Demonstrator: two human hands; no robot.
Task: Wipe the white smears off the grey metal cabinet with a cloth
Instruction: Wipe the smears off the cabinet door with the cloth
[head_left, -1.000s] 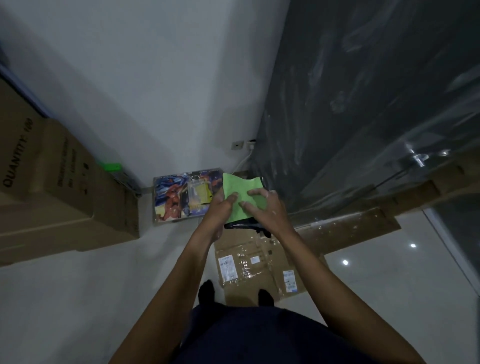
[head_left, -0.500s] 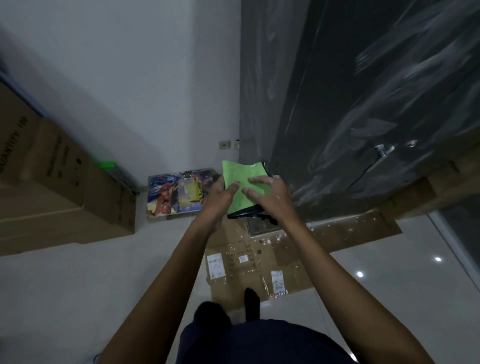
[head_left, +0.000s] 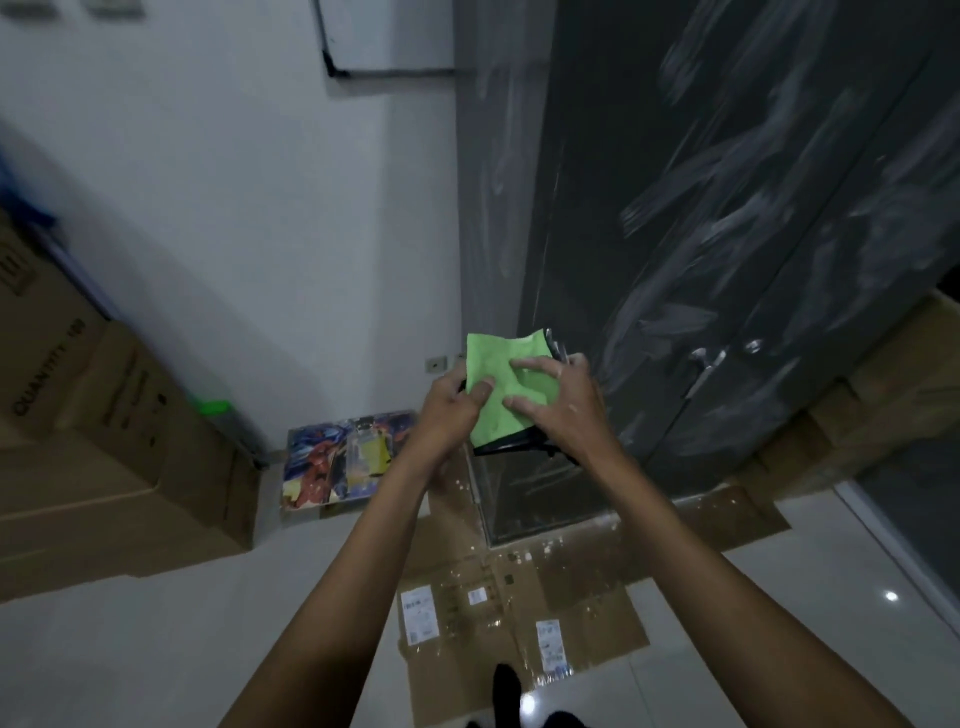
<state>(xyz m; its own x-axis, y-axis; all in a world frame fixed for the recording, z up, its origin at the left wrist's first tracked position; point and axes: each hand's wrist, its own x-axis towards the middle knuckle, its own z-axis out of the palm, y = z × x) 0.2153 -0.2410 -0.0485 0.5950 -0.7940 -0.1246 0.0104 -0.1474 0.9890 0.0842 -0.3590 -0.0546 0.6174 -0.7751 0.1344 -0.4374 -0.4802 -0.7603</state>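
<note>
A tall grey metal cabinet (head_left: 727, 218) fills the right side, its doors streaked with white smears (head_left: 691, 202) and fitted with metal handles (head_left: 701, 364). In front of its left corner I hold a folded green cloth (head_left: 493, 374) with a dark underside, in both hands. My left hand (head_left: 449, 415) grips its left edge with the thumb on top. My right hand (head_left: 558, 400) lies over the right part, fingers spread and curled round the edge. The cloth is apart from the cabinet.
Flattened cardboard (head_left: 498, 603) lies on the floor under and before the cabinet, spattered white. Large cardboard boxes (head_left: 104, 457) stack at the left. A colourful packet (head_left: 343, 457) leans at the wall base. My feet (head_left: 519, 701) stand on the cardboard.
The view has tilted upward and turned toward the cabinet, showing more of its smeared doors. Both hands keep holding the green cloth, raised slightly; the fingers have shifted a little on it.
</note>
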